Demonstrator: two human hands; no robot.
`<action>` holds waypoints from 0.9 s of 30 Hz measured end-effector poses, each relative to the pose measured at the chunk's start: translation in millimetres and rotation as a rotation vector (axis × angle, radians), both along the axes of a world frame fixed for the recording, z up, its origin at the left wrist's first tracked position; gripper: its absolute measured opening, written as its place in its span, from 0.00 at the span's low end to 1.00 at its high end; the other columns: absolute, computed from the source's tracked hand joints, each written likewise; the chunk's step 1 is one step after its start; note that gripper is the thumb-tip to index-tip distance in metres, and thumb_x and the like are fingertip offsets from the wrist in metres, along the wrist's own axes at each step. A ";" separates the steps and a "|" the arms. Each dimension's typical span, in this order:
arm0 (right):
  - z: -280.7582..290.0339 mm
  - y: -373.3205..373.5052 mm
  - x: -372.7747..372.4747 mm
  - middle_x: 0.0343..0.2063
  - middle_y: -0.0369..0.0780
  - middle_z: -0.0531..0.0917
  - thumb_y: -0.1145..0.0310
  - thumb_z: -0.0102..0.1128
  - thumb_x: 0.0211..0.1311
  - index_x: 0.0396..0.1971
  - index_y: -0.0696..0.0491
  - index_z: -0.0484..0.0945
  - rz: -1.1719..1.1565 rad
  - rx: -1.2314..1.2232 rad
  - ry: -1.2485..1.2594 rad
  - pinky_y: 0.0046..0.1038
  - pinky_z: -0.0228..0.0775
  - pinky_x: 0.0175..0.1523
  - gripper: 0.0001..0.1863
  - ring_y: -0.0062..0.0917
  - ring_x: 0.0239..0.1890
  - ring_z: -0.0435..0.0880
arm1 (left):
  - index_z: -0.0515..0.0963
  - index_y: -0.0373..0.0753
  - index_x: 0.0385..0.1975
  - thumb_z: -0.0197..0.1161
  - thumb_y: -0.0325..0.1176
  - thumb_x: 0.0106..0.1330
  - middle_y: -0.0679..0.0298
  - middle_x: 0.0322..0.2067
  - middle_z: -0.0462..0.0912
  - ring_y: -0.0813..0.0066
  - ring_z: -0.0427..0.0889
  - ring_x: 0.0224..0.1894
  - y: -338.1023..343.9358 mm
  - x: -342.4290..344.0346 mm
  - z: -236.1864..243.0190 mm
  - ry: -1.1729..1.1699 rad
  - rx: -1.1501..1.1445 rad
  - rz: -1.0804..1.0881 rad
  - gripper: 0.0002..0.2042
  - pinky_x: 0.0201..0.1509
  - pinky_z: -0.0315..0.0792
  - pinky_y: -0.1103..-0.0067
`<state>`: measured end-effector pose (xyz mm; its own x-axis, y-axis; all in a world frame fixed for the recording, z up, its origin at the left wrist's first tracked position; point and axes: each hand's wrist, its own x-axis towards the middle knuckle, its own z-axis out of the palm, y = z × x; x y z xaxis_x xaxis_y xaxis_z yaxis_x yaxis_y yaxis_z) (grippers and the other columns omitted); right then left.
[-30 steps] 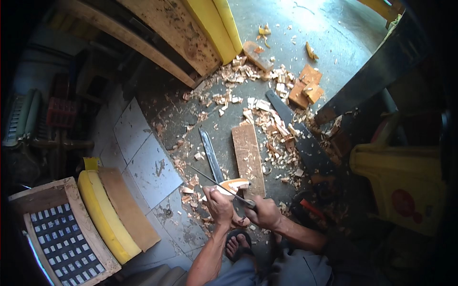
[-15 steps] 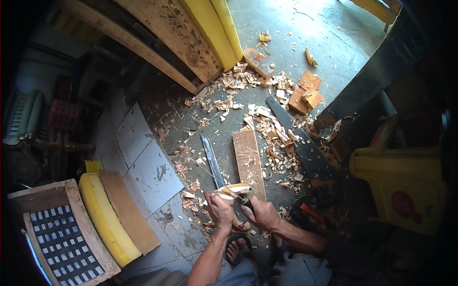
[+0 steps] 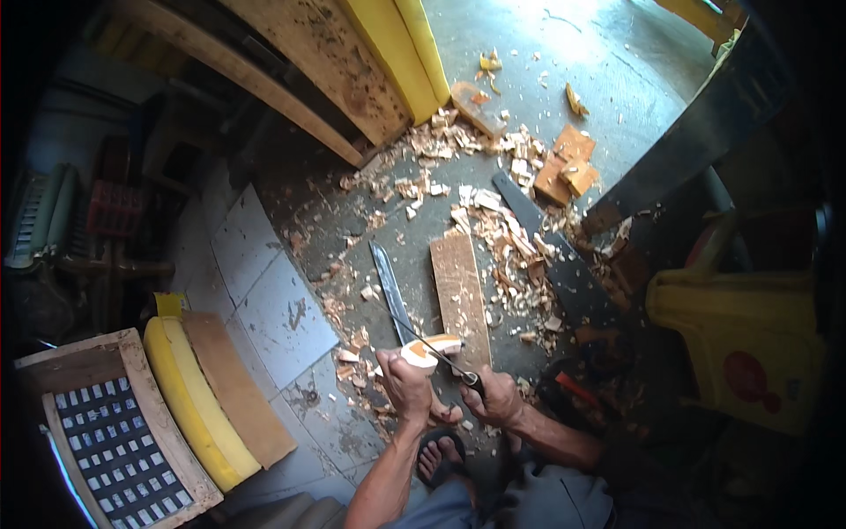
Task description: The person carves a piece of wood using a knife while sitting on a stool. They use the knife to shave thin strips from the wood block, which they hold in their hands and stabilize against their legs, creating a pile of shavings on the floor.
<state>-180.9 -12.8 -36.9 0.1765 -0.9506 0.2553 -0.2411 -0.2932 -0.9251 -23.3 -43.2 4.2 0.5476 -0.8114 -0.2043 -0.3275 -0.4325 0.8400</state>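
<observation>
A concrete floor point(image 3: 617, 53) opens bare toward the top, hemmed by leaning planks point(image 3: 335, 79) at left and a dark board point(image 3: 679, 167) at right. Shavings point(image 3: 493, 229) ring a flat plank point(image 3: 458, 291) at centre, a machete point(image 3: 392, 291) just beside its left edge. Near the plank's lower end, the left hand point(image 3: 405, 383) grips a pale wood piece point(image 3: 432, 350); the right hand point(image 3: 495, 398) is clenched on a thin knife point(image 3: 441, 353) laid across it.
</observation>
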 end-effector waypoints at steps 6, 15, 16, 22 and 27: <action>4.7 2.2 -0.5 0.19 0.51 0.78 0.65 0.64 0.66 0.33 0.59 0.69 -0.009 0.223 0.105 0.41 0.72 0.25 0.15 0.48 0.22 0.82 | 0.69 0.34 0.37 0.36 0.38 0.75 0.56 0.33 0.74 0.64 0.75 0.33 -1.1 7.0 -10.4 -0.104 -0.032 -0.030 0.16 0.37 0.72 0.70; 13.1 4.9 18.3 0.20 0.54 0.79 0.64 0.61 0.69 0.36 0.59 0.69 -0.003 0.430 0.073 0.44 0.69 0.26 0.14 0.53 0.25 0.83 | 0.71 0.35 0.42 0.36 0.48 0.78 0.47 0.33 0.79 0.49 0.80 0.37 -12.8 6.1 15.0 -0.076 0.254 0.021 0.22 0.44 0.71 0.60; 13.2 4.6 22.3 0.21 0.55 0.79 0.63 0.61 0.69 0.36 0.59 0.69 0.001 0.485 0.099 0.45 0.69 0.26 0.14 0.54 0.26 0.83 | 0.71 0.35 0.42 0.36 0.49 0.78 0.46 0.33 0.79 0.47 0.79 0.37 -14.1 6.0 18.4 -0.015 0.330 0.066 0.22 0.44 0.71 0.59; 14.7 -5.7 32.6 0.23 0.58 0.80 0.62 0.58 0.70 0.40 0.60 0.68 -0.087 0.458 -0.007 0.48 0.71 0.28 0.15 0.56 0.27 0.82 | 0.73 0.35 0.43 0.33 0.53 0.78 0.38 0.31 0.81 0.28 0.78 0.37 0.5 -6.5 32.3 -0.310 0.292 -0.308 0.27 0.40 0.68 0.47; 28.2 -10.8 22.5 0.23 0.57 0.80 0.64 0.57 0.70 0.41 0.60 0.69 -0.091 0.388 0.046 0.48 0.71 0.28 0.14 0.56 0.27 0.82 | 0.75 0.32 0.38 0.34 0.50 0.77 0.35 0.32 0.81 0.29 0.78 0.38 -0.4 -6.8 31.1 -0.370 0.309 -0.383 0.27 0.41 0.70 0.47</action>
